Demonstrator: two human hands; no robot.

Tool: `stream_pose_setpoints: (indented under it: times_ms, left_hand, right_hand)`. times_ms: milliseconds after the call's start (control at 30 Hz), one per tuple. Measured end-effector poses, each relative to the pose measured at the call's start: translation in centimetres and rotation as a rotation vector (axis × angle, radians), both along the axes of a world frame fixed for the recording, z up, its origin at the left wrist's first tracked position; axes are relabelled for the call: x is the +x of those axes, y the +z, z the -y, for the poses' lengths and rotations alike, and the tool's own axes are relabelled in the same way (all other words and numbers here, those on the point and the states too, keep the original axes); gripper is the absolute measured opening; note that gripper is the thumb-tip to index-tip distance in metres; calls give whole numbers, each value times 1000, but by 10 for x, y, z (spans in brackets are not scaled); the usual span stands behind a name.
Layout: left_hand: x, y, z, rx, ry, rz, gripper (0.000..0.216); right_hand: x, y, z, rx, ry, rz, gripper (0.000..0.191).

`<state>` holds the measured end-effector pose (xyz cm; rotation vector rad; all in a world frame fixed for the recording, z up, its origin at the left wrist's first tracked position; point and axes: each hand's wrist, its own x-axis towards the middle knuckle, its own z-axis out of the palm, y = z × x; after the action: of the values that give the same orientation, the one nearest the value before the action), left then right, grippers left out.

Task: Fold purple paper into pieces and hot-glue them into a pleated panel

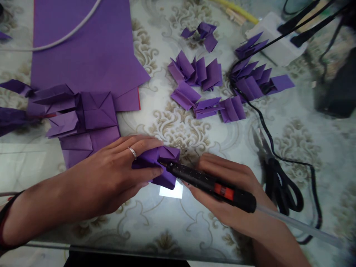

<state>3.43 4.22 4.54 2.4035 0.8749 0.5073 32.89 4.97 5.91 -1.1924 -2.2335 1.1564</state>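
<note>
My left hand (pixel 116 174) pinches a small folded purple paper piece (pixel 161 167) low over the table, thumb and fingers closed on it; a ring is on one finger. My right hand (pixel 222 185) grips a black glue gun (pixel 211 184) with a red trigger. Its nozzle points left and touches the folded piece. A clear glue stick (pixel 300 226) juts out of the gun's back toward the lower right.
Several folded purple pieces (pixel 200 74) lie in the middle and at the right (pixel 256 78). Purple sheets (pixel 83 48) and larger folds (pixel 83 118) lie left. Black scissors (pixel 278 178) and a black cord (pixel 314 178) lie right. A white power strip (pixel 275 40) sits far right.
</note>
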Motion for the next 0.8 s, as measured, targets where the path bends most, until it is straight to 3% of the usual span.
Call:
stream_pose_setpoints:
  times_ms: [800]
  left_hand:
    - [-2, 1, -3, -52, -37, -45, 36]
  right_hand:
    - [14, -2, 3, 26, -10, 35, 28]
